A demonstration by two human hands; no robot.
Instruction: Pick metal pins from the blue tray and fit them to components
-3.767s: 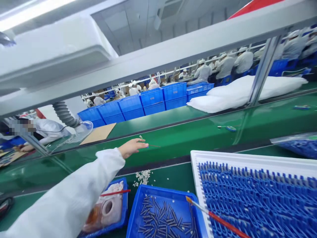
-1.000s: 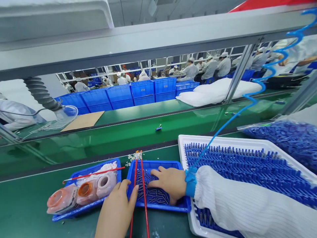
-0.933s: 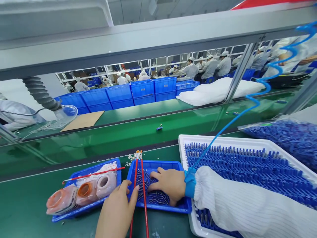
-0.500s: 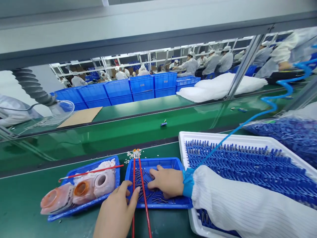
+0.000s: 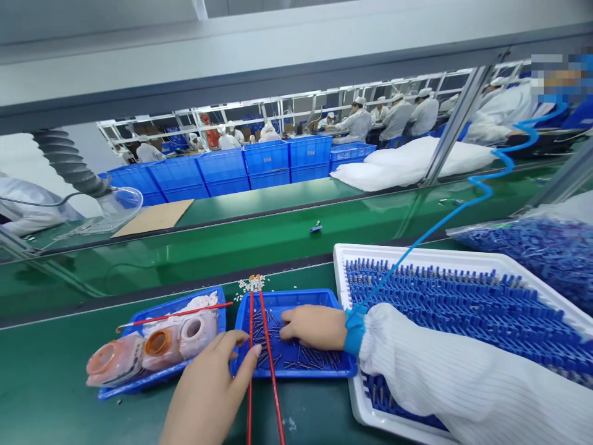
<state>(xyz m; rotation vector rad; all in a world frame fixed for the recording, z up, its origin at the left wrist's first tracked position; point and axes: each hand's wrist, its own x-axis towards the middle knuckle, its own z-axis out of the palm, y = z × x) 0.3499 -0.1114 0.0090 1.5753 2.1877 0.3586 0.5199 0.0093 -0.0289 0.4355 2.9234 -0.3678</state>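
The right hand (image 5: 315, 326) is lying palm-down inside the small blue tray (image 5: 340, 369), fingers spread flat and loosely open over the loose metal pins (image 5: 306, 360) on the tray floor; nothing looks pinched yet, though whatever is under the palm is hidden, so can't tell for sure. A blue wrist strap (image 5: 354, 321) w/ a coiled blue cord (image 5: 467, 201) is sitting on that wrist. The left hand (image 5: 208, 389) is resting at the tray's near-left corner, fingers half curled, thumb and index closing lightly around the two red sticks (image 5: 262, 358), which are running across the tray w/ their tips past its far rim beside a scatter of white bits (image 5: 250, 284).

Progress, judging by how things lie: the big white tray (image 5: 343, 272) to the right is holding the blue comb-like rack (image 5: 463, 309), and its far rows are showing small metal tips, so prob. partly loaded; the nearer rows are too blurred or covered by the sleeve to call. Plenty of pins are still lying loose in the small tray, so the pin handling is looking well short of finished.

Left of it, another blue tray (image 5: 139, 386) is holding tape rolls (image 5: 160, 346) and a third red stick (image 5: 176, 314). A bag of blue parts (image 5: 532, 247) is sitting far right on the green belt (image 5: 185, 247).
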